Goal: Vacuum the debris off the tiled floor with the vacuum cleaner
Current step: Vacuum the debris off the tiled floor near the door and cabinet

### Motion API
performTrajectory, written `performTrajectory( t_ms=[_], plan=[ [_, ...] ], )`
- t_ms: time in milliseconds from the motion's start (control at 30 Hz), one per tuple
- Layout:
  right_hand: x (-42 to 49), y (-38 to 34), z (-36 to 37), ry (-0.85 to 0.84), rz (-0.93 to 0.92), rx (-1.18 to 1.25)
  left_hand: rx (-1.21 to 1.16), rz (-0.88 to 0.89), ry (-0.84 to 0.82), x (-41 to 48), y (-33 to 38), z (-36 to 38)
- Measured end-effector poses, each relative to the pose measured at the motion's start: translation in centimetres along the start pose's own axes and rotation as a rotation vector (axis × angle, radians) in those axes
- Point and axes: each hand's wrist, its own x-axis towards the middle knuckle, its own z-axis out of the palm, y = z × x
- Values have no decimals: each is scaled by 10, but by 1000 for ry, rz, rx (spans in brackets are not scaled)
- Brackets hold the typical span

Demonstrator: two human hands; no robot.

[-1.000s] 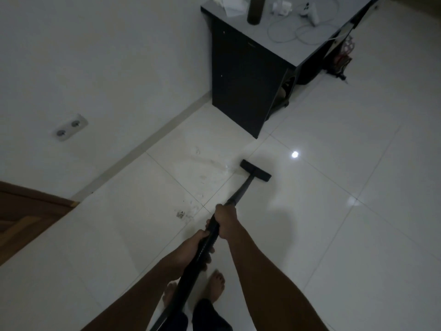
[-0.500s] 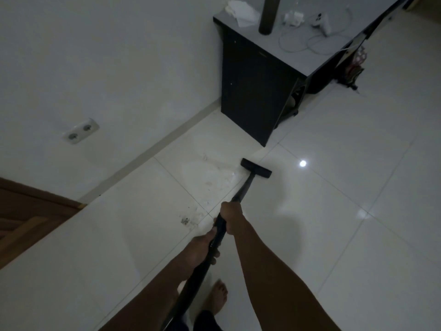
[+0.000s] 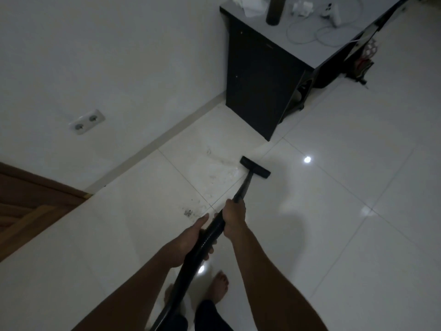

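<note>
A black vacuum wand [image 3: 243,187] runs from my hands down to a flat black floor nozzle [image 3: 254,167] resting on the white tiled floor [image 3: 334,211]. My right hand [image 3: 235,217] grips the wand higher up, near where the tube narrows. My left hand [image 3: 191,240] holds the thick black hose [image 3: 191,263] just behind it. A small dark clump of debris [image 3: 188,212] lies on the tile left of my hands. Faint dusty smears and specks [image 3: 214,173] spread over the tile left of the nozzle.
A dark cabinet [image 3: 257,75] stands against the white wall beyond the nozzle, with cables, a cloth and a dark cylinder on top. A wall socket [image 3: 87,121] sits low on the left wall. A wooden door [image 3: 28,211] is at the left edge. My bare feet [image 3: 218,287] are below.
The nozzle has stayed close to the same tile joint beside the dusty patch. My view has shifted slightly, and my hands keep the same hold on the wand and hose.
</note>
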Motion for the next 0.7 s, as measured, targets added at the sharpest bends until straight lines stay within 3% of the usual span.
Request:
performTrajectory(
  t_ms=[167, 400, 700],
  plan=[
    [-65, 47, -7, -69, 89, 103, 143, -142, -206, -43, -25, -35],
    [-120, 106, 29, 22, 43, 201, 116, -170, -158, -92, -62, -72],
    [-208, 171, 53, -111, 217, 424, 116, -153, -214, -149, -122, -138]
  ],
)
